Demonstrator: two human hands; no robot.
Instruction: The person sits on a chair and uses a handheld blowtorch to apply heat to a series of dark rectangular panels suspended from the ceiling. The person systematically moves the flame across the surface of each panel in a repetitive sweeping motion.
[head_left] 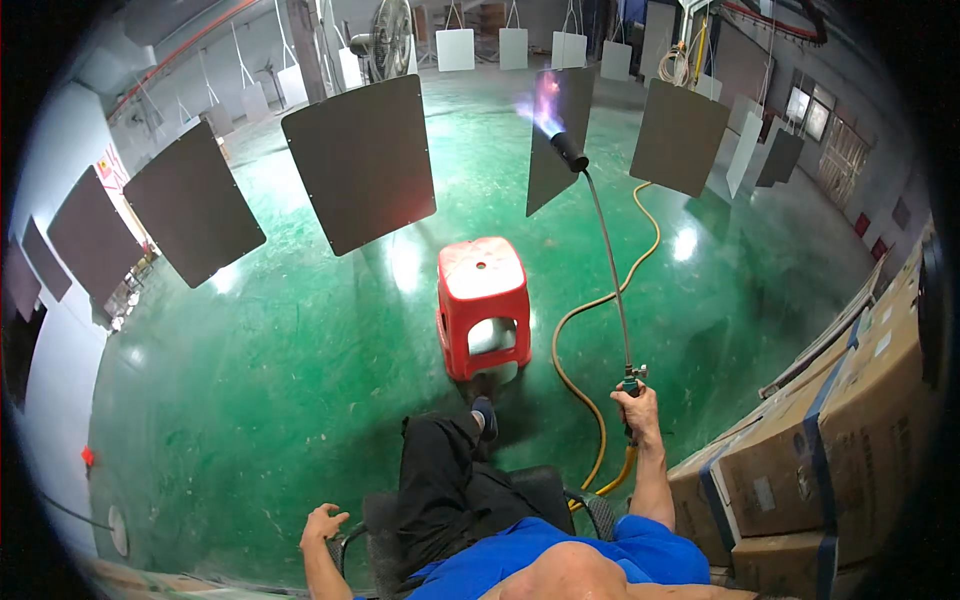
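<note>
My right hand (638,408) is wrapped round the handle of a gas torch (612,250). Its long thin pipe reaches forward to a dark burner head (570,151). A blue and purple flame (546,108) shoots from the burner in front of a narrow-looking grey panel (562,170), turned partly edge-on. Whether flame touches panel, I cannot tell. Beside the chair's left armrest (350,540), my left hand (325,522) holds nothing, fingers loosely apart. A larger dark panel (362,165) hangs left of the flame, and another grey panel (680,137) to its right.
A red plastic stool (483,270) stands ahead of my foot. The yellow hose (572,380) winds over the green floor. Cardboard boxes (770,470) are stacked at my right. Several more panels (195,203) hang in a curve, and a fan (388,42) stands behind them.
</note>
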